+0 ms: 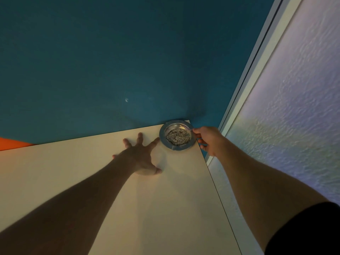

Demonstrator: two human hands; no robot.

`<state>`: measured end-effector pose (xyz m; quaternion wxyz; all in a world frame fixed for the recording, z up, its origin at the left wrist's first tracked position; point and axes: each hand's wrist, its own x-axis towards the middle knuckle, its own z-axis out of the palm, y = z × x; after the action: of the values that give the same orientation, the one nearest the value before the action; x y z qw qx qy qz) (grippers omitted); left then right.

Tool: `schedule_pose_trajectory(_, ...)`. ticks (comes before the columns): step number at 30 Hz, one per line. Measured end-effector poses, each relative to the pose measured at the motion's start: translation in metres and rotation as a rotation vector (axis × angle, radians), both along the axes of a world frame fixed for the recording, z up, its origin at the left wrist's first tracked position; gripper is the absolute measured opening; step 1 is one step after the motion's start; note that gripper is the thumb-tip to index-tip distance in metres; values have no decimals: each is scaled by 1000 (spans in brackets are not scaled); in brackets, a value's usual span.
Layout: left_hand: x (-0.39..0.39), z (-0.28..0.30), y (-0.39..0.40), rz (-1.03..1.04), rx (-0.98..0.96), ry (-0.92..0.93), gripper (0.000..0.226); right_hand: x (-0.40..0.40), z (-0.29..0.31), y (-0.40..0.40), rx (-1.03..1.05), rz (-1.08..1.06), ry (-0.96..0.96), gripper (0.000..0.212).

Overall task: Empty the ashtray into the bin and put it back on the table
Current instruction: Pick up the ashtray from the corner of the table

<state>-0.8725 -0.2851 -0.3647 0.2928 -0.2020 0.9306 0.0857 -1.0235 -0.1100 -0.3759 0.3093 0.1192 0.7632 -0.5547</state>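
My left hand (pixel 140 156) lies flat on the table (pixel 77 172), fingers spread wide, forefinger just beside the ashtray (pixel 177 135). My right hand (pixel 207 139) pinches the ashtray's right rim. The round ashtray sits upright at the far right corner, holding ash.

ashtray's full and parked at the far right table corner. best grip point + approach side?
Grip the flat outer rim of the ashtray on its right side, coming in from past the table edge, as the right hand does, thumb on top. The wide, shallow rim gives a pinch surface clear of the ash. Keep it level. The left hand lies spread flat on the table beside it.
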Motion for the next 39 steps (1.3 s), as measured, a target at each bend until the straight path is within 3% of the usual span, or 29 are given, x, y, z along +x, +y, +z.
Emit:
schedule_pose_trajectory(12,5,2,2,17,9,-3,112,4,9,3,-12,-1,-69,14)
schedule_pose_trajectory(15,6,15,-2,63,56,52,102,9,16,5,-27,-22,-81,12)
schedule_pose_trajectory(20,9,40,-10,452,413,396,52,17,34,6,-93,-48,-112,12)
schedule_pose_trajectory(22,12,47,-6,672,667,499,25,21,43,3,-128,-56,-118,13)
schedule_pose_trajectory(25,14,63,7,898,913,610,21,32,61,-1,-182,-61,-122,11)
schedule_pose_trajectory(30,18,84,16,891,870,752,19,54,88,-6,-230,-20,-95,13)
schedule_pose_trajectory(39,57,139,12,876,876,827,18,88,150,-8,-54,176,198,14)
